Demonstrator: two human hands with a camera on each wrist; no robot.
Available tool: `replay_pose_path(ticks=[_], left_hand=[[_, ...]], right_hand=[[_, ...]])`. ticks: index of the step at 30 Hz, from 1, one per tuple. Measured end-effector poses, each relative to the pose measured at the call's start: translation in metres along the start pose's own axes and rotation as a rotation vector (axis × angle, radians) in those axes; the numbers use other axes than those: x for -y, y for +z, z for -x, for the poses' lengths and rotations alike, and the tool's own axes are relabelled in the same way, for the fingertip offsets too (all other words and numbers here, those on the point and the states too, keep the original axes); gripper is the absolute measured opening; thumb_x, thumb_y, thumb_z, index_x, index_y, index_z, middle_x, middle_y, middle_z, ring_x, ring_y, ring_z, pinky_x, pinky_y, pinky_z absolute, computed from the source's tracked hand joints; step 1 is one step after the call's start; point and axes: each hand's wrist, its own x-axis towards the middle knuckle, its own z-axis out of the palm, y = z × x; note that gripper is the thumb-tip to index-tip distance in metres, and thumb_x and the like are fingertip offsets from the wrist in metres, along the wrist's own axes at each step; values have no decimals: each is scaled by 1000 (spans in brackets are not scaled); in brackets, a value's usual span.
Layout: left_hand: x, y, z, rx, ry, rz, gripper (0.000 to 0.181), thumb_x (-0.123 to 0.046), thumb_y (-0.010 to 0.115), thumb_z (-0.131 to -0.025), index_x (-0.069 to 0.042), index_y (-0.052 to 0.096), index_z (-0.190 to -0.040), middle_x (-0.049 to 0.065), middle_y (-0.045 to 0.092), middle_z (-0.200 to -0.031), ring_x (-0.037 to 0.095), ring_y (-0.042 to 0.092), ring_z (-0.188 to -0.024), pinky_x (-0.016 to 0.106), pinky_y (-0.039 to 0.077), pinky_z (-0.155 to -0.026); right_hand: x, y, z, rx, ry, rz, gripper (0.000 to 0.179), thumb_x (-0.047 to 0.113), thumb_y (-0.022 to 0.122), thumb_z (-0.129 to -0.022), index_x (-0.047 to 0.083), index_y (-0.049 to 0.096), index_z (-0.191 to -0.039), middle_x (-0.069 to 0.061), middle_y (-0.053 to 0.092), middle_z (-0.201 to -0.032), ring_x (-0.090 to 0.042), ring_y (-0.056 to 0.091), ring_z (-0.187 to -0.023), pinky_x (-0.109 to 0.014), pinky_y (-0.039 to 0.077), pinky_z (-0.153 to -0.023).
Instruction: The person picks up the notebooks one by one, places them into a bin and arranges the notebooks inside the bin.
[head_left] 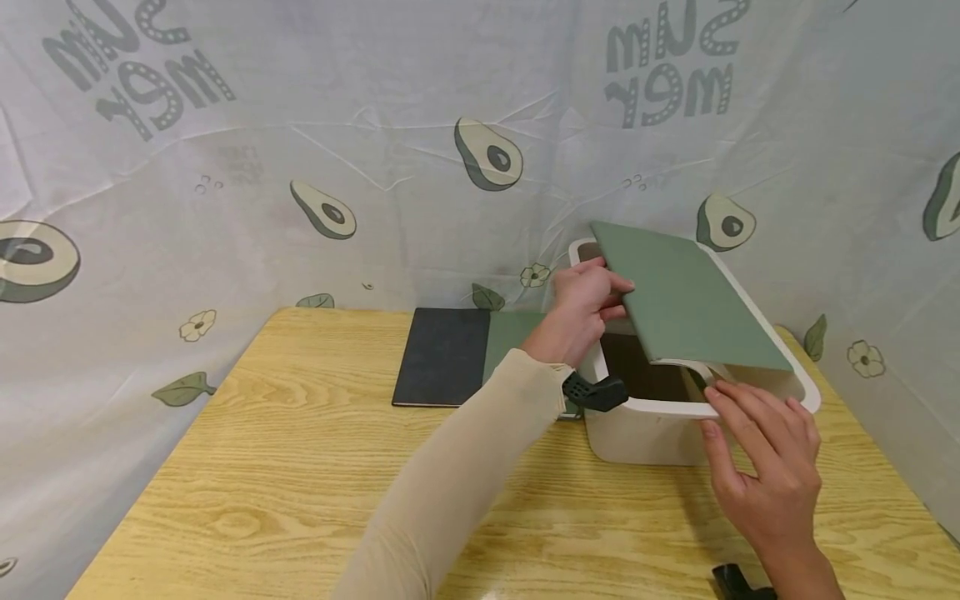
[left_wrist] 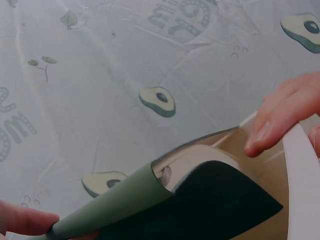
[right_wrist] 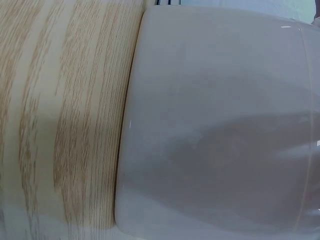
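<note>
A green hardcover notebook (head_left: pixel 697 300) is tilted in the mouth of a white plastic bin (head_left: pixel 645 437), its pages and covers partly spread at the near end. My left hand (head_left: pixel 581 292) pinches it by the spine, and a fingertip shows on that spine in the left wrist view. At the bin's near right corner, my right hand (head_left: pixel 772 467) grips the rim, fingers over the top and thumb outside. The left wrist view shows the notebook's spread covers (left_wrist: pixel 225 195) close to those fingers. The right wrist view is mostly the bin's outer wall (right_wrist: pixel 210 100).
Left of the bin, a black notebook (head_left: pixel 442 358) lies flat on the wood-grain table (head_left: pixel 300 467), beside another green notebook (head_left: pixel 510 333) partly hidden by my left arm. Behind the table hangs a pale curtain (head_left: pixel 405 167) with avocado prints.
</note>
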Motion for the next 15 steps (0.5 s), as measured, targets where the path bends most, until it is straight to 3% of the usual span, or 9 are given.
replay_pose_path(ticks=[5, 15], left_hand=[[2, 7, 2, -53, 30, -47, 52, 18, 69, -79, 0, 69, -128, 4, 62, -81, 15, 58, -59, 19, 43, -41], [3, 10, 3, -101, 51, -166, 53, 21, 69, -78, 1, 71, -127, 3, 58, -85, 13, 45, -46, 18, 38, -38]], right_hand=[[-1, -2, 1, 17, 10, 10, 46, 42, 66, -105, -1, 82, -109, -24, 78, -109, -34, 67, -113, -38, 34, -118], [1, -1, -1, 11, 5, 3, 45, 41, 66, -105, -1, 82, -108, -24, 78, -107, -35, 67, -111, -38, 34, -117]])
